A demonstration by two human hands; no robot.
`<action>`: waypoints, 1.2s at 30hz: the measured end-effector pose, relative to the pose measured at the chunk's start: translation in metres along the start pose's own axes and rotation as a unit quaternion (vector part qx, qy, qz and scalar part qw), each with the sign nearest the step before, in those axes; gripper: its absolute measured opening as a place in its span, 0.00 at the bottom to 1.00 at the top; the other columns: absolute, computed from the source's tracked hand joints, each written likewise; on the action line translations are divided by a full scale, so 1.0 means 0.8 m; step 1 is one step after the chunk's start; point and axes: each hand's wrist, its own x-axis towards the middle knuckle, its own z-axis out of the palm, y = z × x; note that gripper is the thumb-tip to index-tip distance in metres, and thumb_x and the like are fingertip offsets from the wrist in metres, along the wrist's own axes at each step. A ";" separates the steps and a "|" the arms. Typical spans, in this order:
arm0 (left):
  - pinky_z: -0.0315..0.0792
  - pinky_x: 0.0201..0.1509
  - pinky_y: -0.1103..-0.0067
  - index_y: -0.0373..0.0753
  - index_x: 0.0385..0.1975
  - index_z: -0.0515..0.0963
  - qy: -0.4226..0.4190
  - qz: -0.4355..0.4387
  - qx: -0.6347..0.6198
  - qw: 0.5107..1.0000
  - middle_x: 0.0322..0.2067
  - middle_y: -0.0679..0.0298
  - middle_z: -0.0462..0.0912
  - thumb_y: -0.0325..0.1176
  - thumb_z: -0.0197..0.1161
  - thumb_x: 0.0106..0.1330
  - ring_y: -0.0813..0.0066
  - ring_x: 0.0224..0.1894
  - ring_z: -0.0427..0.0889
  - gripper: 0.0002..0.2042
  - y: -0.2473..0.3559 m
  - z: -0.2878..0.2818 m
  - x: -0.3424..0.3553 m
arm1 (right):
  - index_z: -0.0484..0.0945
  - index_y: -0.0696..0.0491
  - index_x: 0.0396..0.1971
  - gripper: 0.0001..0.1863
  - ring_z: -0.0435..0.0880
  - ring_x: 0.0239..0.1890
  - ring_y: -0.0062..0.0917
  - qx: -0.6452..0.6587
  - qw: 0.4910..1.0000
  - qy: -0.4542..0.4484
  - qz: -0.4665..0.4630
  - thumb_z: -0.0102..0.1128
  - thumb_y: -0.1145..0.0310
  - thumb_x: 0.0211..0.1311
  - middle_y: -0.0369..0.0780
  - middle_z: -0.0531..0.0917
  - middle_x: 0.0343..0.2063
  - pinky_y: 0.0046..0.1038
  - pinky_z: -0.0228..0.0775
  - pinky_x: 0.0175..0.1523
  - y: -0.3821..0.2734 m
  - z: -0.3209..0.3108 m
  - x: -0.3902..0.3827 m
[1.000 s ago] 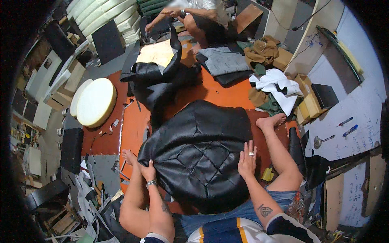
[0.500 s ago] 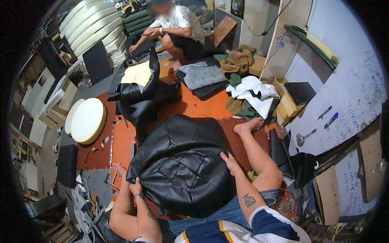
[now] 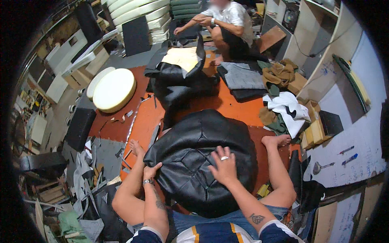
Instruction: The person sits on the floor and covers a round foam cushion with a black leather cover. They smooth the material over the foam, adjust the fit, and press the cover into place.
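Note:
A round black quilted leather cushion cover (image 3: 190, 178) lies between my spread legs in the head view, creased across its top. My left hand (image 3: 152, 169) grips its left edge, thumb on the leather. My right hand (image 3: 223, 164), with a ring on it, rests on the top right of centre with fingers spread apart. Just beyond the cover is a heap of black leather (image 3: 182, 93) with a pale yellow piece (image 3: 181, 56) in it.
A co-worker (image 3: 237, 20) squats at the back. Round foam pads (image 3: 113, 89) lie at the left, scraps (image 3: 85, 182) below them. Folded grey fabric (image 3: 241, 77), a white piece (image 3: 283, 107) and wooden blocks (image 3: 311, 133) are at the right. A white board (image 3: 348, 158) stands beyond.
My right hand has moved from the cover's right edge inward onto its top, fingers spread. My left hand still holds the left edge. The camera's view has shifted.

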 end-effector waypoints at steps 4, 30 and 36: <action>0.80 0.58 0.64 0.24 0.49 0.83 0.098 0.115 0.161 0.975 0.50 0.46 0.90 0.40 0.87 0.52 0.56 0.50 0.90 0.31 0.008 0.014 -0.012 | 0.68 0.38 0.77 0.33 0.48 0.84 0.47 -0.039 0.983 -0.168 -0.068 0.57 0.45 0.76 0.38 0.59 0.81 0.70 0.37 0.80 -0.070 0.055 0.015; 0.76 0.62 0.69 0.25 0.59 0.82 0.051 -0.065 -0.104 0.991 0.54 0.54 0.88 0.34 0.77 0.65 0.64 0.53 0.86 0.25 -0.041 0.019 0.042 | 0.67 0.38 0.78 0.31 0.47 0.84 0.46 -0.054 0.979 -0.150 -0.125 0.53 0.51 0.77 0.34 0.58 0.82 0.74 0.33 0.79 -0.104 0.100 0.022; 0.76 0.60 0.68 0.20 0.57 0.79 0.067 -0.043 -0.099 0.992 0.54 0.48 0.87 0.37 0.78 0.64 0.60 0.52 0.86 0.29 -0.056 0.028 0.051 | 0.67 0.38 0.78 0.31 0.47 0.84 0.46 -0.050 0.980 -0.150 -0.123 0.52 0.50 0.77 0.34 0.57 0.82 0.72 0.32 0.80 -0.101 0.103 0.020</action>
